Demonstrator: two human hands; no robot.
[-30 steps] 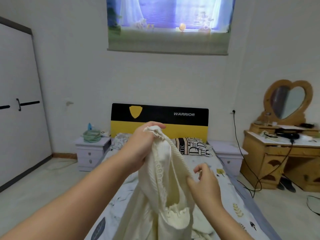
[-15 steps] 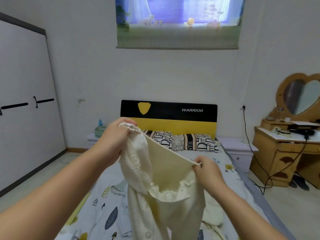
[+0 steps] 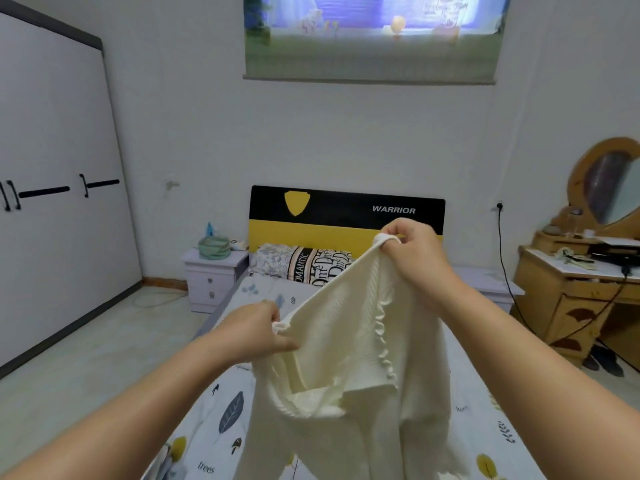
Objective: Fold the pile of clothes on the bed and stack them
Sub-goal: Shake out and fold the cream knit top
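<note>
Sweater (image 3: 346, 358) hanging, top edge slanting from left hand (image 3: 256, 332) up to right hand (image 3: 412, 252)

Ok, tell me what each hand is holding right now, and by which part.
Both hold one cream knit garment above the bed. The left hand pinches its frilled edge low down; the right hand grips another bit of its edge, raised higher.

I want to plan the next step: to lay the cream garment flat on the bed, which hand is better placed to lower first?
Probably the left hand: it grips the cream garment lower, nearer the bed; the right hand pinches it higher.
</note>
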